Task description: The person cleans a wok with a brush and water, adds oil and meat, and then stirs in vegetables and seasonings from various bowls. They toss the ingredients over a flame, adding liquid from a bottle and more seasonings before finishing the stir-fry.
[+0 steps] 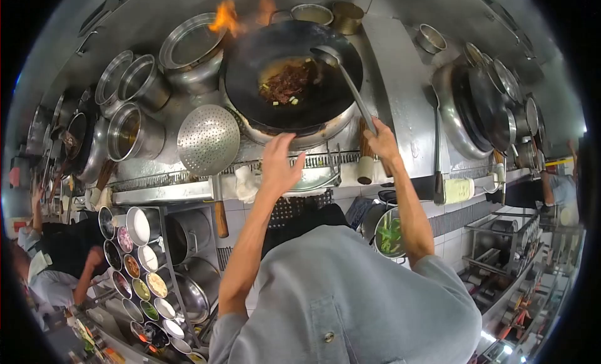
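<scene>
Steel range: black wok (250, 72) holding dark meat (291, 83), ladle (355, 91) in right hand (383, 141).

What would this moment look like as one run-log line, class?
right hand: grips ladle | left hand: open near wok | wok: dark food pieces inside | flames: at far-left rim
</scene>
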A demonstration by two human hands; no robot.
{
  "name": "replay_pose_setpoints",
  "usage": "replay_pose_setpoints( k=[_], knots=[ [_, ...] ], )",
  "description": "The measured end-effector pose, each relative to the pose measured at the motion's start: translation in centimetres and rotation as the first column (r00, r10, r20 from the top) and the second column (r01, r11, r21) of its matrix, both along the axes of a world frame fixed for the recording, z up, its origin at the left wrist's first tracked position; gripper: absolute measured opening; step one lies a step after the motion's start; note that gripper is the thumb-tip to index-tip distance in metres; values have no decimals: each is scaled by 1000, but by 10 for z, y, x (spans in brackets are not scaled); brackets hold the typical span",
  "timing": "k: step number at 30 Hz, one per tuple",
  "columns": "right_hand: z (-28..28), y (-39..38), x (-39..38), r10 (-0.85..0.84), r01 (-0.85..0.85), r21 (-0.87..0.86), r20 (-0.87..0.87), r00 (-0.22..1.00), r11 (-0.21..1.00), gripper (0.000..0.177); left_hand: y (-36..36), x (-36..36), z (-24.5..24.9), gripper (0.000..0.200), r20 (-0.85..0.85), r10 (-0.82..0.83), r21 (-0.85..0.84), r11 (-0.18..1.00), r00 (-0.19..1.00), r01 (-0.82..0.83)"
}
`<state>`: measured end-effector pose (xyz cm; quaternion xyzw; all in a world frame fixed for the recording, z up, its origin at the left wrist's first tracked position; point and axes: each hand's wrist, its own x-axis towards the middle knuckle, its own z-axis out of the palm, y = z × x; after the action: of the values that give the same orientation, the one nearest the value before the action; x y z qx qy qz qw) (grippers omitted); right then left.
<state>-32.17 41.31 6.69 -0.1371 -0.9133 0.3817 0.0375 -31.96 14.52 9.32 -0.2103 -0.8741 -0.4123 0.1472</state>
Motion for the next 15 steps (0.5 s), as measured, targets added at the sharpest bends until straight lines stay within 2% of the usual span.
replay_pose_setpoints(
  k=[1, 4, 6, 8, 10, 13, 14, 15],
  knots=[
    [-4, -5, -5, -13, 17, -74, 52, 999, 997, 50, 20, -16, 0, 40, -136, -33, -54, 998, 990, 26],
    [-10, -16, -17, 13, 61, -339, 211, 977, 939, 50, 56, -48, 22, 32, 300, -38, -312, 940, 953, 136],
    [-10, -20, -16, 109, 84, -561, 302, 947, 824, 51, 62, -52, 22, 33, 282, 2, -353, 930, 959, 102],
    [-5, -19, -15, 114, 2, -451, 229, 967, 893, 48, 64, -54, 29, 36, 212, 33, -337, 941, 977, 41],
    [-2, -12, -19, 81, -17, -326, 184, 980, 945, 48, 64, -56, 10, 34, 261, 34, -316, 947, 965, 52],
    [2, -3, -38, 49, -42, -80, 91, 995, 996, 50, 65, -62, 11, 33, 260, 56, -288, 957, 964, 22],
    [6, 0, -42, 22, -11, -67, 160, 987, 998, 52, 64, -64, 10, 33, 254, 59, -284, 959, 965, 16],
    [7, -3, -45, 38, -28, -68, 151, 988, 997, 52, 62, -65, 9, 33, 237, 40, -233, 972, 971, 17]
  ],
)
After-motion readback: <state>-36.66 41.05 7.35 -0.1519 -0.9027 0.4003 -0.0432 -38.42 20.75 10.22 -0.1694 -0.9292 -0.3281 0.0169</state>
